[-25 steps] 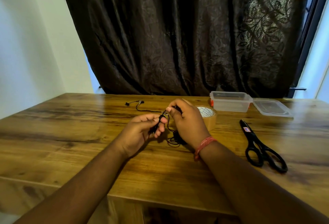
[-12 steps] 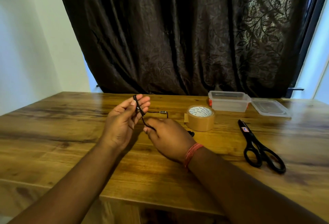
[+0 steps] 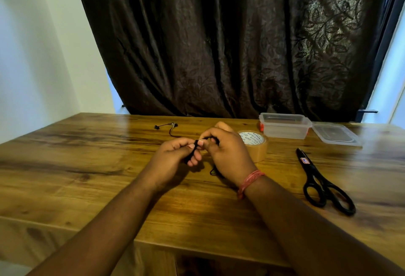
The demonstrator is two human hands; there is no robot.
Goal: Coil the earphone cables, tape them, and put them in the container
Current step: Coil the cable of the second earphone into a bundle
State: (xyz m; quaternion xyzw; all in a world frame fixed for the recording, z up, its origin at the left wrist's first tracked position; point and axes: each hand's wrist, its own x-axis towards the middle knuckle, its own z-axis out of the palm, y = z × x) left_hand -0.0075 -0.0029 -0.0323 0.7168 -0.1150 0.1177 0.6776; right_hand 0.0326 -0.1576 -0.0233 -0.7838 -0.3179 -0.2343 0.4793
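While both hands pinch it, earphone cable (image 3: 173,133) trails away leftward.

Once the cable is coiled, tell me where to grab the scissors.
Take the scissors by the two black finger loops, which lie at the near end, blades pointing away toward the lid. Come from the near side with the right hand; they lie flat and closed.

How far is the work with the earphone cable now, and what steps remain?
Done: nothing finished; the container is open, its lid beside it. In hand: the left hand and right hand both grip the earphone cable, partly bunched; its earbud end lies loose on the table. Left: finish coiling, tape it using the tape roll and scissors, then box it.
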